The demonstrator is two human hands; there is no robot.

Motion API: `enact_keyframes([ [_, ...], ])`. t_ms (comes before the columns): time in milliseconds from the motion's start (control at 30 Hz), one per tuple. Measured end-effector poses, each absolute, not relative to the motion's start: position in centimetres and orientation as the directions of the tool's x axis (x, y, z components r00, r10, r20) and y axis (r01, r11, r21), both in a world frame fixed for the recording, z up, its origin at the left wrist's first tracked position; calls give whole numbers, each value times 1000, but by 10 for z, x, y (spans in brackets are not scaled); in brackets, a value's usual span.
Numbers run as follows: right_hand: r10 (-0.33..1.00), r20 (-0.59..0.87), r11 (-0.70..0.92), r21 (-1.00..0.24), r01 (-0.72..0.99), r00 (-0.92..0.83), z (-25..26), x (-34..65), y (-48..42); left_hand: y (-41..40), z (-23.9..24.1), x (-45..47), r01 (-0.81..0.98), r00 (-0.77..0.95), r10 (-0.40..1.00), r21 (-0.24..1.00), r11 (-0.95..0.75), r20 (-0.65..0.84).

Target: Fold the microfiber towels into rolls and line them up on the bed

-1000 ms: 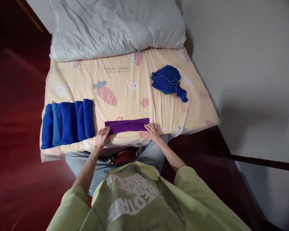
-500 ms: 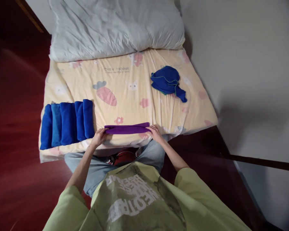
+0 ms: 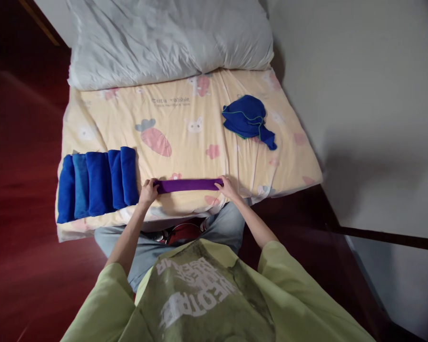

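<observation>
A purple cloth [image 3: 189,185], folded into a long narrow strip, lies across the near part of the bed in front of me. My left hand [image 3: 150,191] is closed on its left end, and my right hand [image 3: 227,186] pinches its right end. Just left of my left hand, several rolled blue cloths [image 3: 99,183] lie side by side in a row; one is a lighter blue. Farther off to the right rests a crumpled dark blue cloth [image 3: 245,116] with green edging.
The bed [image 3: 185,156] has a yellow sheet printed with rabbits and carrots. A bulky pale grey quilt [image 3: 171,42] covers its far end. A wall [image 3: 371,95] rises on the right, and dark red floor [image 3: 24,190] shows on the left.
The purple cloth's two visible layers have come together into one even strip, slightly farther from me. Both my hands have shifted a little away from me with its ends.
</observation>
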State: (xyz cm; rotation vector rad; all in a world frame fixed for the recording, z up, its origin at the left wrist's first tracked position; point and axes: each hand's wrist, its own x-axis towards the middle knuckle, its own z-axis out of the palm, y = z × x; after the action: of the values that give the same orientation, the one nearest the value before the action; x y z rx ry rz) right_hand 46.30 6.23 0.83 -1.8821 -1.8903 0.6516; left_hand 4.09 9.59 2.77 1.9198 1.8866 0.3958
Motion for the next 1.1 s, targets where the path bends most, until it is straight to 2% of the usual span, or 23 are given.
enact_keyframes([
  [100,997,71,41,-529,848,-4,17,457,53,84,29,43,914,112,992,386,-124,53],
  [200,974,185,199,-438,877,-129,23,454,42,75,30,42,867,343,935,354,-351,86],
  [300,940,179,338,-375,863,-291,25,454,33,70,30,41,824,452,890,352,-445,68],
  [467,924,145,381,-344,858,-353,20,459,33,77,35,40,819,498,867,320,-475,12],
  [667,915,147,403,-349,846,-376,35,463,46,124,55,27,770,626,774,236,-592,-100],
  [800,872,228,489,-371,789,-433,56,432,26,184,83,7,724,676,735,234,-649,-54],
  [867,839,244,544,-400,738,-486,60,396,11,219,95,-1,691,703,711,254,-677,-19],
  [967,787,249,609,-457,648,-564,57,321,-5,269,104,-12,622,771,636,273,-734,-47],
  [1100,742,226,645,-498,580,-631,43,218,4,319,92,-34,548,832,545,303,-780,-101],
])
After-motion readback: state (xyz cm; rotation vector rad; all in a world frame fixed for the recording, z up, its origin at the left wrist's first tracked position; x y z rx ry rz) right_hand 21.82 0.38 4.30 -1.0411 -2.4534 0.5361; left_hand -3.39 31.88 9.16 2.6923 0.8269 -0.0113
